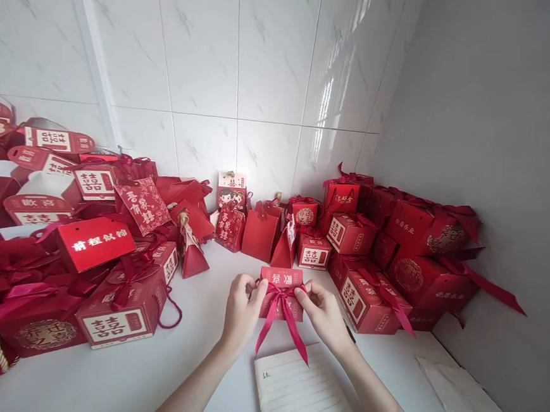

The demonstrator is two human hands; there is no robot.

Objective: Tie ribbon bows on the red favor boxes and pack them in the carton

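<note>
A small red gift box [281,276] with Chinese lettering stands on the white table in front of me. Around it runs a dark pink ribbon [298,331], tied in a bow on top, its two tails hanging down the near side. My left hand [243,306] pinches the bow's left loop between thumb and fingers. On the other side, my right hand [323,309] is closed on the right loop. Both hands rest close against the box's sides, and the fingers partly hide the loops.
An open lined notebook [305,392] lies nearest me, with a pen [351,332] partly under my right forearm. Piled red boxes [118,298] fill the left; stacked boxes [375,296] stand right. Smaller boxes [260,230] line the tiled wall. White tissue [463,392] lies far right.
</note>
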